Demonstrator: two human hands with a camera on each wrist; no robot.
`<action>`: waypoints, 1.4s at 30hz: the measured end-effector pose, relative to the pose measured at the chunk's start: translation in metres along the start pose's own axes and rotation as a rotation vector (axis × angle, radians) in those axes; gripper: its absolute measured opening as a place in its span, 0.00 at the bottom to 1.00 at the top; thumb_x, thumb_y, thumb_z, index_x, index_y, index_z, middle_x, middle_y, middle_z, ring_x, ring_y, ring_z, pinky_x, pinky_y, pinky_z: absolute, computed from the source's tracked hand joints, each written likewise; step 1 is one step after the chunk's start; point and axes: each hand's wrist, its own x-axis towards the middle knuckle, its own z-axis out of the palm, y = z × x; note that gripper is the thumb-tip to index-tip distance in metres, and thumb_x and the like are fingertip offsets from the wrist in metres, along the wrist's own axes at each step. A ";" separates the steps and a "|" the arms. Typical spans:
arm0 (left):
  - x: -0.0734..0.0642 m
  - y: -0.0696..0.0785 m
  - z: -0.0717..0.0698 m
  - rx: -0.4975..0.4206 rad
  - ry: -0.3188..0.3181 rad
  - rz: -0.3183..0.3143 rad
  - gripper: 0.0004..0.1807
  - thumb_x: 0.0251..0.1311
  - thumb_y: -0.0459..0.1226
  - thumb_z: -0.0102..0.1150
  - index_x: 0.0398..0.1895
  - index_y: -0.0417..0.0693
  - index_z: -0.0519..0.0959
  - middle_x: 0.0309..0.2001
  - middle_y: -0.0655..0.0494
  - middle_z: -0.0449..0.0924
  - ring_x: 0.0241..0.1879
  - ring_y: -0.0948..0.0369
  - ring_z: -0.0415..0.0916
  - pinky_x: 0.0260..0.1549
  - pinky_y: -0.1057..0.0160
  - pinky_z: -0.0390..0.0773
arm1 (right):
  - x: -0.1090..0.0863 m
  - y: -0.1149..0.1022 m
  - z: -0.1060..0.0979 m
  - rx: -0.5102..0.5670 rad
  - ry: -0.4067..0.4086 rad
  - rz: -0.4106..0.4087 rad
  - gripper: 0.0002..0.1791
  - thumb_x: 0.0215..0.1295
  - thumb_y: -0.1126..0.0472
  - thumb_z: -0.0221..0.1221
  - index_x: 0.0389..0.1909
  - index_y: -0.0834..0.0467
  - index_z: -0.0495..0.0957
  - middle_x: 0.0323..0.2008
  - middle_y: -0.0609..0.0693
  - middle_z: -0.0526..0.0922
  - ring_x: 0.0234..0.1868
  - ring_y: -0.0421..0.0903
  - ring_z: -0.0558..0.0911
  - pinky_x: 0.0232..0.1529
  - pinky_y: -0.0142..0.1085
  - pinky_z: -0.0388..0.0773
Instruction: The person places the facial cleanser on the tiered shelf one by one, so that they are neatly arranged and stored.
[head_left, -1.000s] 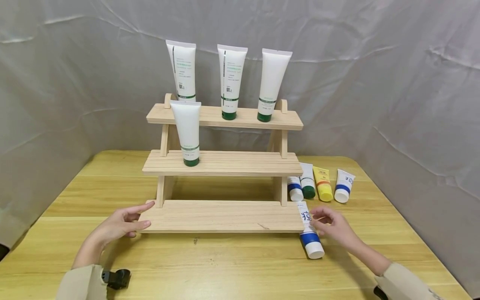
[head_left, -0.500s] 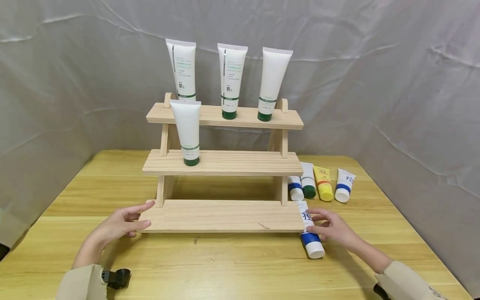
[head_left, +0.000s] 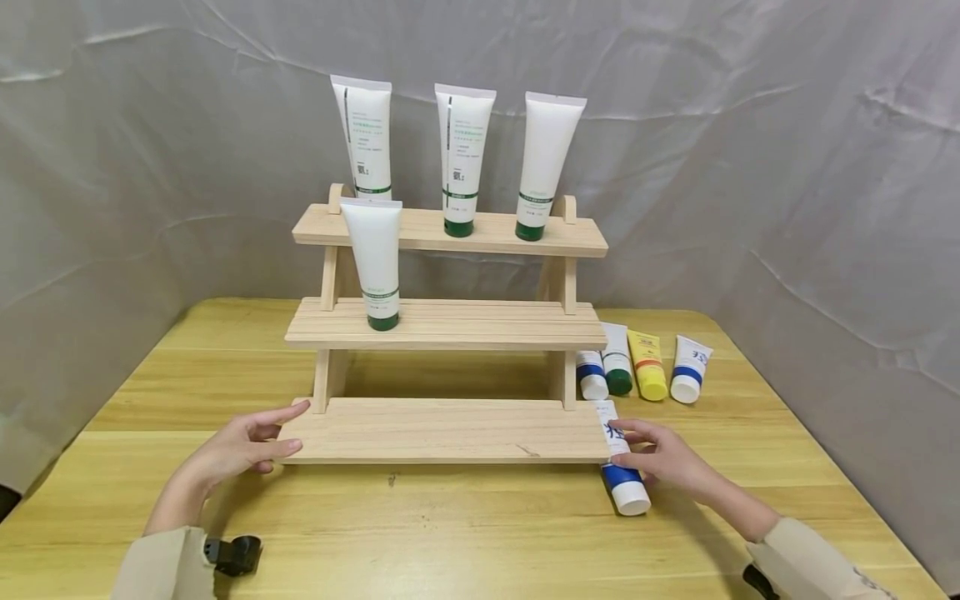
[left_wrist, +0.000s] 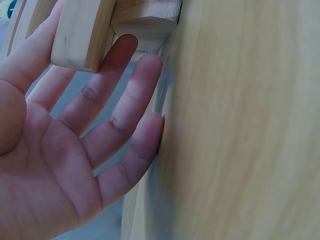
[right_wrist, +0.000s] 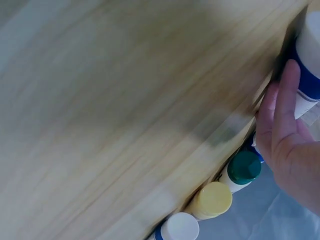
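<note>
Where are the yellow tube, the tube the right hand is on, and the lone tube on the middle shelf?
yellow tube (head_left: pixel 647 365), head view, middle of its body.
blue-banded tube (head_left: pixel 624 483), head view, near its white cap.
middle-shelf tube (head_left: pixel 375 254), head view, white body.

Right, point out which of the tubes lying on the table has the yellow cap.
The yellow tube, third from the left in the row of four beside the wooden rack; its neighbours have white or green caps.

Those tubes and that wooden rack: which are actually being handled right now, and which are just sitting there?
In hand:
- blue-banded tube, gripped by the right hand
- wooden rack, its bottom step touched by the left hand

Lying about:
- four upright green-capped tubes
- four tubes on the table
</note>
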 end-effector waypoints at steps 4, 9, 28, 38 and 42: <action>0.000 -0.001 -0.001 0.007 0.000 -0.001 0.34 0.55 0.39 0.60 0.63 0.38 0.59 0.62 0.31 0.51 0.48 0.53 0.61 0.28 0.60 0.74 | 0.000 -0.004 0.000 0.009 -0.012 0.018 0.33 0.55 0.60 0.62 0.60 0.68 0.62 0.49 0.71 0.69 0.31 0.47 0.74 0.23 0.40 0.74; 0.000 0.000 0.000 0.004 0.002 -0.002 0.35 0.55 0.40 0.60 0.63 0.38 0.58 0.62 0.31 0.51 0.53 0.48 0.57 0.29 0.59 0.74 | -0.002 -0.007 0.000 0.019 -0.029 0.011 0.33 0.55 0.63 0.61 0.59 0.69 0.61 0.49 0.73 0.69 0.34 0.49 0.75 0.22 0.43 0.75; 0.000 0.000 -0.001 0.003 -0.001 0.010 0.35 0.53 0.39 0.61 0.62 0.37 0.59 0.63 0.32 0.49 0.46 0.60 0.64 0.28 0.61 0.74 | -0.004 -0.009 -0.017 0.018 -0.086 0.169 0.31 0.54 0.63 0.60 0.59 0.66 0.64 0.41 0.59 0.76 0.35 0.48 0.75 0.24 0.41 0.74; 0.000 -0.001 0.000 0.004 0.001 0.013 0.35 0.54 0.39 0.61 0.62 0.37 0.59 0.63 0.32 0.49 0.48 0.55 0.62 0.27 0.61 0.74 | -0.006 -0.002 -0.026 0.372 -0.127 0.213 0.30 0.60 0.60 0.54 0.62 0.64 0.60 0.35 0.54 0.71 0.28 0.43 0.73 0.26 0.33 0.72; 0.000 -0.001 0.000 -0.004 -0.001 0.017 0.35 0.54 0.39 0.60 0.63 0.38 0.59 0.63 0.33 0.48 0.51 0.51 0.60 0.27 0.61 0.74 | -0.006 -0.001 -0.031 0.439 -0.113 0.182 0.26 0.61 0.60 0.52 0.60 0.59 0.64 0.29 0.51 0.69 0.23 0.39 0.70 0.24 0.30 0.71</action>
